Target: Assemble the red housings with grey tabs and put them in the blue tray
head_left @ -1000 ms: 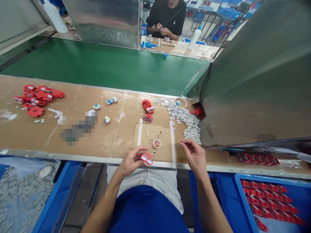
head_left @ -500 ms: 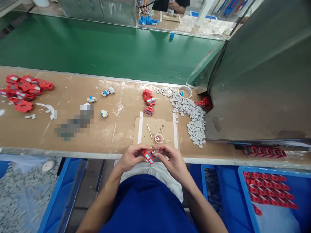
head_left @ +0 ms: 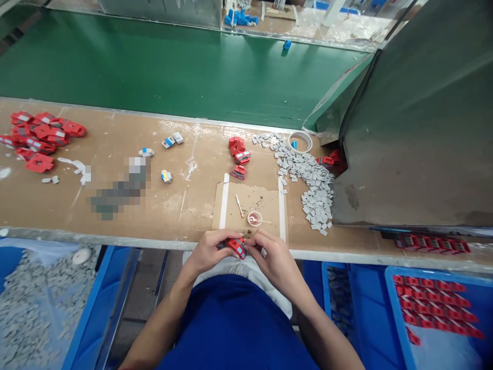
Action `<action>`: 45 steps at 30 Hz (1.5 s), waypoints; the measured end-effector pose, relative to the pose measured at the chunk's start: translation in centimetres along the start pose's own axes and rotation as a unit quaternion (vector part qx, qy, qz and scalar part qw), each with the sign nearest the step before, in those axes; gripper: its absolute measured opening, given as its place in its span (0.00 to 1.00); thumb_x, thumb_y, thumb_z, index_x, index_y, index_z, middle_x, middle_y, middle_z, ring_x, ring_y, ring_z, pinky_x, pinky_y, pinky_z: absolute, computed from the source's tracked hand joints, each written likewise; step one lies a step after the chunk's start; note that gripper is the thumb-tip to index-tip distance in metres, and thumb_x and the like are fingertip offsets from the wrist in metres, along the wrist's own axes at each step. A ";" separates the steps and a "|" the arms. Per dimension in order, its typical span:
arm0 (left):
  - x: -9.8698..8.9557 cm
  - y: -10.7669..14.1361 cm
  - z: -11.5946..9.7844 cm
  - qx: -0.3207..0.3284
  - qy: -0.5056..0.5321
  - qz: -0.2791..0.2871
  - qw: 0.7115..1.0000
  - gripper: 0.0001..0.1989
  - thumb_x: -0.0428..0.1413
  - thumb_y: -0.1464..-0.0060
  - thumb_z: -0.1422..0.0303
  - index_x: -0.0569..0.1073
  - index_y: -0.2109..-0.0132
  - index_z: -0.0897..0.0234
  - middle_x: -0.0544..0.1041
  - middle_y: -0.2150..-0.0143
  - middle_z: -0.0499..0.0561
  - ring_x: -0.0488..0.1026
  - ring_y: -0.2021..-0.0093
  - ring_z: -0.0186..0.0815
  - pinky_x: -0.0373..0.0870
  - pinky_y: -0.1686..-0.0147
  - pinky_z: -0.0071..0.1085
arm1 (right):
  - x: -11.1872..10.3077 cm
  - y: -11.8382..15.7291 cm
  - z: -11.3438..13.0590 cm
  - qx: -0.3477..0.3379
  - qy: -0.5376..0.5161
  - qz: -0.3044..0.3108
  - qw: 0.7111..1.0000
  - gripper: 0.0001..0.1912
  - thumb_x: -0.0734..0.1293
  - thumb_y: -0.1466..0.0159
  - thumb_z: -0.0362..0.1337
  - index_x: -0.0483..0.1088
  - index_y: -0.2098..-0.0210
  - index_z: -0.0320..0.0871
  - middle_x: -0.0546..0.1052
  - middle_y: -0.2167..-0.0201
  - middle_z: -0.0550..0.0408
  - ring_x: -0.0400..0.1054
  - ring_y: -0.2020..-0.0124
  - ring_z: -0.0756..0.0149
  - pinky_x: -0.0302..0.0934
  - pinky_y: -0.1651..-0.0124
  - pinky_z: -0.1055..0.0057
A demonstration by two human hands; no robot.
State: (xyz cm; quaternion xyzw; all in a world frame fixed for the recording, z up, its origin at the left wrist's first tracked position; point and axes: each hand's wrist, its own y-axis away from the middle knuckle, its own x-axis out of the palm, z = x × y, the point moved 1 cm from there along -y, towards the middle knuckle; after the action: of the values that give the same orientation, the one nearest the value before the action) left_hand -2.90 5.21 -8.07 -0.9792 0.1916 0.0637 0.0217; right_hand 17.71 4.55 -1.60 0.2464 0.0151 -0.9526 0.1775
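Note:
A small red toy car body (head_left: 237,247) with pale window patches is held in my left hand (head_left: 211,251), between thumb and fingers, above the table's front edge. My right hand (head_left: 271,255) is closed in a pinch against the car's right side; whatever lies between those fingertips is too small and covered to make out. Just beyond the hands, a small cup (head_left: 254,219) of reddish content with a thin stick across it stands on a taped cardboard sheet (head_left: 227,205). A white stick (head_left: 239,205) lies beside the cup.
Small grey flat pieces (head_left: 318,198) are heaped to the right, near a tape roll (head_left: 300,142). Red car bodies (head_left: 239,171) stand behind the cardboard, with more piled far left. A blue tray (head_left: 400,329) of red cars is at lower right. A metal panel (head_left: 416,128) bounds the right.
My right fingers have curled in closer against the red car, which has tilted slightly in my left hand. The whole view has shifted a little.

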 end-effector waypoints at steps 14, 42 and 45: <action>-0.4 -0.1 -0.4 0.137 -0.050 0.056 0.988 0.13 0.63 0.36 0.63 0.83 0.48 0.63 0.87 0.56 0.59 0.85 0.57 0.41 0.80 0.55 0.31 | 1.6 1.2 -1.5 0.074 -0.162 0.016 0.984 0.09 0.66 0.29 0.38 0.73 0.66 0.43 0.72 0.67 0.54 0.68 0.67 0.67 0.61 0.65 0.72; 1.2 1.6 -3.2 0.188 -0.046 -0.050 0.980 0.16 0.63 0.38 0.73 0.74 0.45 0.59 0.81 0.41 0.61 0.73 0.33 0.46 0.73 0.37 0.50 | 3.6 3.0 -0.9 0.066 -0.348 -0.052 0.934 0.19 0.70 0.31 0.51 0.71 0.48 0.46 0.80 0.53 0.48 0.77 0.53 0.60 0.73 0.47 0.63; 0.9 1.5 -4.1 0.132 -0.048 -0.020 0.990 0.12 0.62 0.37 0.69 0.76 0.47 0.60 0.80 0.40 0.63 0.75 0.35 0.48 0.74 0.38 0.49 | 2.9 2.8 -0.9 0.024 -0.258 -0.088 0.962 0.17 0.71 0.30 0.48 0.73 0.48 0.46 0.79 0.51 0.46 0.77 0.50 0.59 0.73 0.45 0.61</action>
State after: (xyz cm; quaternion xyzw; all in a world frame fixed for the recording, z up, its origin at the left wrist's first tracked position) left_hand -2.21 3.25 -4.16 -0.9671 0.1775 0.0838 0.1616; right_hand 16.73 1.08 -3.61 -0.0053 -0.0326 -0.9958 0.0852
